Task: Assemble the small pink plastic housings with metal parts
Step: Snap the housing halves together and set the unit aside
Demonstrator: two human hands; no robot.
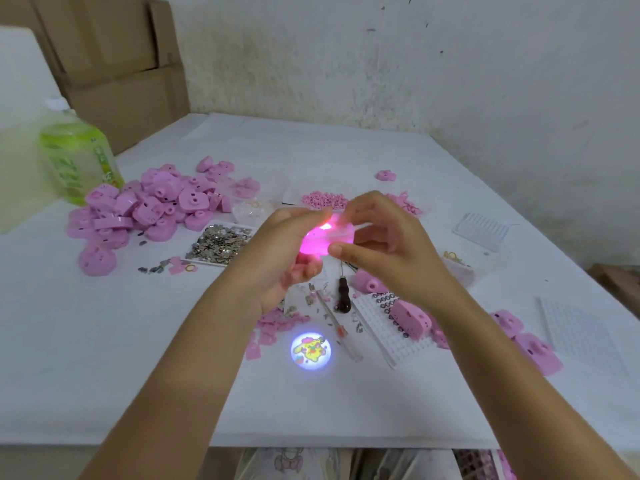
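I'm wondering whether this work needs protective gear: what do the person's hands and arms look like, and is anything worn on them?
Nothing is worn. The left hand and right hand are bare, without gloves, and no rings show. The left forearm and right forearm are bare down to the picture's bottom edge: no sleeves, watch or bracelets in view.

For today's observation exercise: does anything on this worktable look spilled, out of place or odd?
A few metal bits lie spilled beside their tray. Oddly, the pink housing between the left hand and right hand glows, and a round cartoon picture shines on the table below.
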